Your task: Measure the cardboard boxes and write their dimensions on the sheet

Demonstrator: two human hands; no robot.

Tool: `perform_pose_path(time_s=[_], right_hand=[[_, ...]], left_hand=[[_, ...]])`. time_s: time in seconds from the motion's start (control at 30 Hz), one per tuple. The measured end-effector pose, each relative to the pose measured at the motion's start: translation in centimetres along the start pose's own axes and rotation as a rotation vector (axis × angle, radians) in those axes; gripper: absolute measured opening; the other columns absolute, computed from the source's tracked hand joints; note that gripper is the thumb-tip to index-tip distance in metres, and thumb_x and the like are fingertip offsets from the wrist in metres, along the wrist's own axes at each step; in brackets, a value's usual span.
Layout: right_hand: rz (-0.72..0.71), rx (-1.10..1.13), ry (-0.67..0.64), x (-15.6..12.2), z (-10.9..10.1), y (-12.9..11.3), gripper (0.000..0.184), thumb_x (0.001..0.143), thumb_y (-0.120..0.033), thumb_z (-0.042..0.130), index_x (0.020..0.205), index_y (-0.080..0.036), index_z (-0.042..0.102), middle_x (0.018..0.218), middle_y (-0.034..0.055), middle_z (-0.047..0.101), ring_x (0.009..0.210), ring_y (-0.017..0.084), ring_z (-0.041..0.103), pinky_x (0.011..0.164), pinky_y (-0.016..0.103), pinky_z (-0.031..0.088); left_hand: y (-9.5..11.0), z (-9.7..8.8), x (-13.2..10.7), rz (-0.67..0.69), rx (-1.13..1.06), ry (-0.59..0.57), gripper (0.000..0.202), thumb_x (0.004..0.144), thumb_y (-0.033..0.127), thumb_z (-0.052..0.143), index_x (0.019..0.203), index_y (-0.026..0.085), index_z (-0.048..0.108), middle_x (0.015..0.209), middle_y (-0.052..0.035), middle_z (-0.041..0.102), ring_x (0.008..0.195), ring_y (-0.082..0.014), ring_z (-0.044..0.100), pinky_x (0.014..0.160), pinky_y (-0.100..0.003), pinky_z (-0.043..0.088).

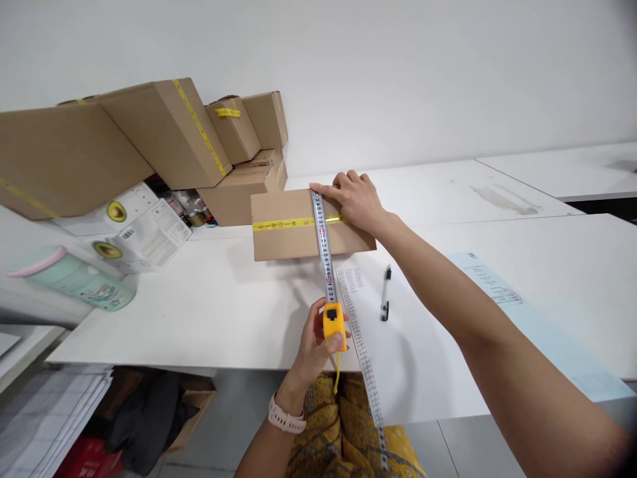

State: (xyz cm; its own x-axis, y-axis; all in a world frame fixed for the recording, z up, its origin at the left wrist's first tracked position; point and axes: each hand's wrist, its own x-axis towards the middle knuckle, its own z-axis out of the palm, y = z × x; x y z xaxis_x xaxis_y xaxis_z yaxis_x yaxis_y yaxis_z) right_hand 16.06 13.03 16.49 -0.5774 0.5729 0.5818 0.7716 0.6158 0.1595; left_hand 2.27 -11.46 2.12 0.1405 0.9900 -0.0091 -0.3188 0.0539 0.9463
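Note:
A yellow tape measure [334, 326] sits in my left hand [314, 342], its fingers and thumb wrapped round the case. The extended metal blade [324, 249] runs away from me across the top of a brown cardboard box [286, 242] sealed with yellow tape. At the box's far edge, the index finger of my right hand [355, 198] presses on the blade's end; its other fingers are bent and the hand rests on the box. A yellow strap hangs below the case.
Stacked cardboard boxes [169, 133] stand at the left, beside white avocado-print cartons [144, 226] and a mint tumbler [74, 279]. A pen [385, 292], a white sheet with printed columns [398, 372] and a pale blue sheet [527, 318] lie on the white table [199, 312].

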Motion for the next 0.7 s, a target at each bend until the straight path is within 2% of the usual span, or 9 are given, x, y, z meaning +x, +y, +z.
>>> perform_pose_path(time_s=[0.2, 0.3, 0.4, 0.53, 0.7], right_hand=[[0.004, -0.005, 0.006, -0.2, 0.1, 0.0, 0.053, 0.1, -0.024, 0.039, 0.152, -0.037, 0.043, 0.112, 0.0113, 0.058, 0.098, 0.028, 0.042, 0.082, 0.041, 0.03], [0.044, 0.016, 0.033, -0.7, 0.1, -0.2, 0.053, 0.102, -0.024, 0.031, 0.154, -0.029, 0.038, 0.106, 0.0112, 0.06, 0.097, 0.028, 0.043, 0.082, 0.04, 0.031], [0.102, 0.018, 0.063, -1.9, -0.4, -0.7, 0.05, 0.105, -0.036, 0.027, 0.147, -0.019, 0.047, 0.107, 0.0133, 0.062, 0.1, 0.029, 0.044, 0.085, 0.041, 0.032], [0.088, 0.006, 0.089, -4.7, -0.7, -2.1, 0.053, 0.104, -0.051, 0.029, 0.136, -0.018, 0.055, 0.116, 0.0144, 0.062, 0.104, 0.03, 0.045, 0.089, 0.043, 0.032], [-0.016, 0.043, 0.105, -10.1, 0.4, -4.9, 0.046, 0.103, -0.047, 0.039, 0.135, -0.02, 0.056, 0.125, 0.0135, 0.062, 0.108, 0.029, 0.049, 0.094, 0.043, 0.034]], left_hand=[[0.1, 0.1, -0.4, 0.012, -0.021, 0.033, 0.072, 0.079, 0.05, 0.079, 0.135, 0.025, 0.043, 0.114, -0.0106, 0.065, 0.086, -0.0212, 0.069, 0.067, -0.031, 0.059], [0.2, -0.1, -1.9, 0.085, -0.052, 0.04, 0.071, 0.079, 0.051, 0.078, 0.136, 0.027, 0.044, 0.114, -0.0102, 0.066, 0.084, -0.0216, 0.07, 0.065, -0.031, 0.06], [0.8, -0.4, -4.3, 0.16, -0.068, 0.071, 0.073, 0.077, 0.051, 0.08, 0.138, 0.03, 0.046, 0.116, -0.0099, 0.065, 0.087, -0.0223, 0.07, 0.066, -0.03, 0.06], [2.2, -0.1, -7.0, 0.171, -0.049, 0.147, 0.079, 0.071, 0.06, 0.082, 0.137, 0.031, 0.049, 0.116, -0.0099, 0.065, 0.088, -0.0221, 0.068, 0.067, -0.029, 0.059], [2.6, 1.0, -9.1, 0.078, -0.03, 0.162, 0.085, 0.064, 0.063, 0.085, 0.135, 0.029, 0.051, 0.115, -0.0108, 0.065, 0.087, -0.0224, 0.067, 0.068, -0.028, 0.057]])
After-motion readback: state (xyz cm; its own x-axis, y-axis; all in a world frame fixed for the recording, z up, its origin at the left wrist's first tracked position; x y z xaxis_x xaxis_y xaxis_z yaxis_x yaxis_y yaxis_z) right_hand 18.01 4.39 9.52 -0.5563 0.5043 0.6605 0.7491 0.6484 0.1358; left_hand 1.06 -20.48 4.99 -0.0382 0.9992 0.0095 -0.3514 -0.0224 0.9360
